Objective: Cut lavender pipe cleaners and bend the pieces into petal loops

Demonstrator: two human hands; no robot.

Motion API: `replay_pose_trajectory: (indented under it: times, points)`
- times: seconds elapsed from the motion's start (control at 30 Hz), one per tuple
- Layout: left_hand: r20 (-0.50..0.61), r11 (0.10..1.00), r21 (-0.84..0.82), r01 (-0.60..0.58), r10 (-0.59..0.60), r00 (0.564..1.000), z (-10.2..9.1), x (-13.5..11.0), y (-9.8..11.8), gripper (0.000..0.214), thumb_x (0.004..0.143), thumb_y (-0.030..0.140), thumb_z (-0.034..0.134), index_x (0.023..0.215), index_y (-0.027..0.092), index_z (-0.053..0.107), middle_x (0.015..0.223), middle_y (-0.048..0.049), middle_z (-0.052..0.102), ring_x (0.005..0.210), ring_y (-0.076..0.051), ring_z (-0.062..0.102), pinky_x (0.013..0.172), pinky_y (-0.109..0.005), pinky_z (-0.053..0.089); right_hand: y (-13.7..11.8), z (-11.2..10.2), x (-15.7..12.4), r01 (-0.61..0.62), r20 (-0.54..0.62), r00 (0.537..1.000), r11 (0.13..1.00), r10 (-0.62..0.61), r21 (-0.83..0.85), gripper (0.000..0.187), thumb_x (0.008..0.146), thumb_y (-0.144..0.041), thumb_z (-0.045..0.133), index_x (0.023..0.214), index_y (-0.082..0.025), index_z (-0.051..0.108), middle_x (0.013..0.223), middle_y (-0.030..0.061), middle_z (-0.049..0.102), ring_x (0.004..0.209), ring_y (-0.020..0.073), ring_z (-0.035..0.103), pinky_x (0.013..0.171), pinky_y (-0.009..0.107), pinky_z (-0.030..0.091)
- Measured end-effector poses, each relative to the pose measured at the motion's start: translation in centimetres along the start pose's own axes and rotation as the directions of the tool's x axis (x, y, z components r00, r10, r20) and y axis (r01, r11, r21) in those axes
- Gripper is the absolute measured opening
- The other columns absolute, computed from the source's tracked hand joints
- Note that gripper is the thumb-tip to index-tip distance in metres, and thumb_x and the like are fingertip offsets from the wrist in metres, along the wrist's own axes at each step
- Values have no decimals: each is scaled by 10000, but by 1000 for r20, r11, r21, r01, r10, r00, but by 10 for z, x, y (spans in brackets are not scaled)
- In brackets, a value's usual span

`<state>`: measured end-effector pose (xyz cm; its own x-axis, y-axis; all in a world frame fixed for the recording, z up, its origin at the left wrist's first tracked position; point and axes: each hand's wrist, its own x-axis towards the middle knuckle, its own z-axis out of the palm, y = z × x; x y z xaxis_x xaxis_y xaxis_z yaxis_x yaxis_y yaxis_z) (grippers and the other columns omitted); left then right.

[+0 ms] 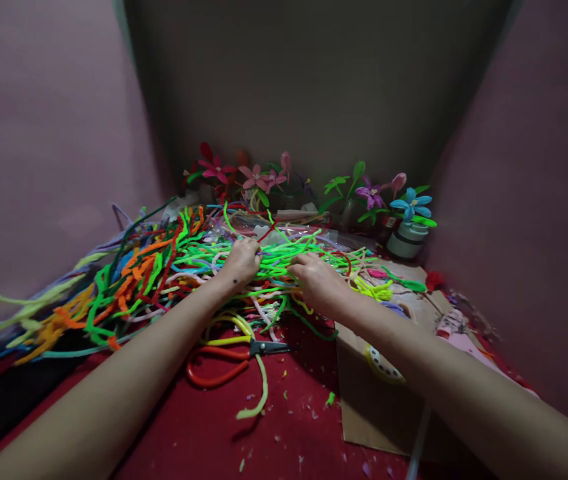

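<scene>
- Green pipe cleaners (277, 261), right in the middle of the action: a bright heap lying crosswise on top of a tangled pile, directly between and beneath two bare hands!
- Left hand (241, 262) comes in from the near left, back of the hand up, fingers curled down at the near left part of the green heap; its fingertips are tucked out of sight, so whether they grasp a strand I cannot tell.
- Right hand (315, 280) mirrors it from the other side, fingers bent, tips down at the strands; again, I cannot tell whether anything is gripped.
- Just a short gap between the two, and green strands fill it.
- Off to the left, orange strands (137, 270) spill across the pile in a loose, messy sweep.
- Nearer the person, scissors (259, 347) lie on the red cloth (204, 433), one handle yellow, one red, blades pointing right, with a pale yellow strand (265, 393) curving out beside them.
- Over on the right, a cardboard sheet (364, 413) runs under the right forearm, a yellow dotted piece (381, 363) resting on it.
- And along the back, a colourful row: pink flower (214, 169), purple flower (370, 193), then a blue flower (409, 204) above a pale jar (407, 240).
</scene>
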<state>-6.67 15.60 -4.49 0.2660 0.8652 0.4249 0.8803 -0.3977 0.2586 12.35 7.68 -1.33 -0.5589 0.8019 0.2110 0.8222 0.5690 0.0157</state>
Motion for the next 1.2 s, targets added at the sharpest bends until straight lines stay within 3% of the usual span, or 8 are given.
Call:
replay_pose_trajectory:
  times: [0.2, 0.43, 0.6, 0.77, 0.87, 1.0, 1.07, 1.2]
  points:
    - [-17, 991, -130, -20, 18, 1000, -17, -9, 1, 210, 660, 118, 484, 806, 174, 624, 935, -52, 615, 923, -189, 554, 846, -307, 439, 8, 24, 17, 14, 67, 998, 1000, -15, 23, 329, 750, -110, 497, 1057, -133, 612, 1181, 122, 542, 991, 239, 503, 840, 326, 396]
    - [-13, 974, -219, -53, 51, 999, -18, -10, 5, 135, 654, 166, 546, 746, 167, 644, 898, -53, 641, 905, -200, 578, 869, -323, 441, 0, 24, 8, 31, 118, 993, 999, -29, -14, 459, 734, -58, 437, 1181, -91, 538, 1284, 176, 468, 1014, 276, 493, 828, 381, 418]
    - [-231, 971, -237, 1, -58, 971, -34, -15, 16, 270, 776, 173, 433, 978, 122, 604, 995, -89, 629, 942, -172, 571, 865, -298, 436, 1, 23, 4, 53, 123, 991, 998, -48, -39, 494, 749, -66, 432, 1235, -111, 502, 1321, 164, 445, 1026, 267, 493, 821, 375, 425]
    - [-435, 979, -201, -20, -71, 898, -91, -29, 16, 224, 774, 179, 462, 901, 153, 645, 906, -43, 661, 816, -139, 593, 783, -245, 452, -9, 7, -8, 37, 26, 999, 998, -36, -49, 428, 764, -52, 417, 1156, -118, 577, 1226, 156, 539, 1018, 269, 498, 822, 374, 421]
    - [-470, 981, -157, 113, -175, 866, -130, -44, -6, 224, 751, 221, 502, 886, 169, 673, 885, -39, 685, 804, -151, 605, 765, -241, 456, -24, -5, -19, 65, -120, 991, 998, -66, -8, 364, 797, -59, 403, 1062, -141, 638, 1120, 136, 607, 985, 244, 517, 833, 356, 419]
    - [-393, 901, -42, 432, -412, 822, -164, -68, -56, 238, 714, 268, 526, 871, 188, 685, 864, -47, 699, 801, -187, 616, 746, -260, 456, -44, -10, -22, 172, -149, 977, 980, -156, 100, 294, 815, -94, 435, 956, -170, 681, 1035, 105, 643, 953, 206, 545, 822, 311, 425]
    - [-329, 850, 11, 526, -494, 805, -168, -79, -79, 223, 708, 277, 515, 822, 186, 684, 835, -63, 694, 803, -213, 615, 727, -281, 448, -53, -9, -16, 205, -156, 971, 968, -182, 147, 276, 820, -109, 445, 931, -183, 687, 1009, 92, 651, 931, 196, 558, 814, 303, 427]
    - [-208, 844, -22, 537, -529, 823, -150, -94, -105, 175, 653, 344, 589, 644, 177, 642, 600, -51, 625, 681, -227, 596, 642, -300, 429, -72, -5, 10, 259, -175, 959, 939, -223, 226, 269, 823, -115, 451, 908, -195, 693, 987, 87, 656, 913, 186, 574, 808, 289, 433]
